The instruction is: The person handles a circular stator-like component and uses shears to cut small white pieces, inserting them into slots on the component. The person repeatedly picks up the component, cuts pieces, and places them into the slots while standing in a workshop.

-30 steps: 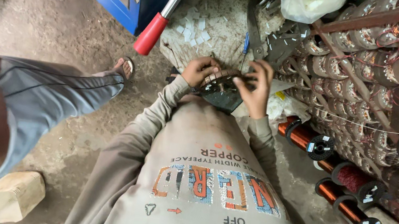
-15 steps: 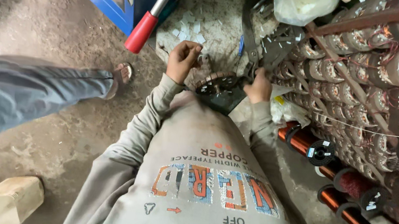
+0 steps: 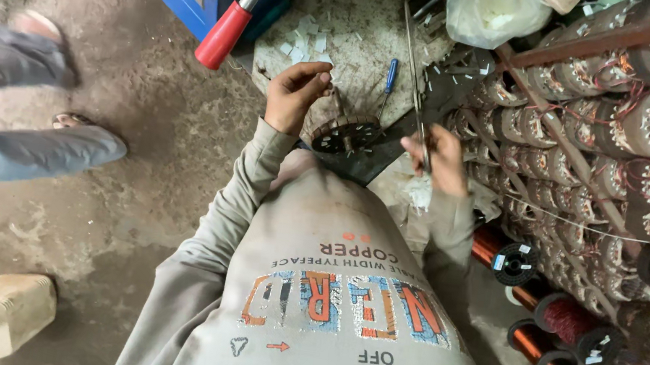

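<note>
While the round motor stator (image 3: 346,135) lies on the bench just before my chest, my left hand (image 3: 295,95) pinches a white paper strip above-left of it and my right hand (image 3: 437,158) grips long scissors (image 3: 418,77) right of it, blades clear.

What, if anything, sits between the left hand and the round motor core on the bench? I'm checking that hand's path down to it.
Nothing visible does. The left hand is raised just beside the round motor core, with only bare bench between them. The right hand holds a long thin rod on the core's other side.
</note>
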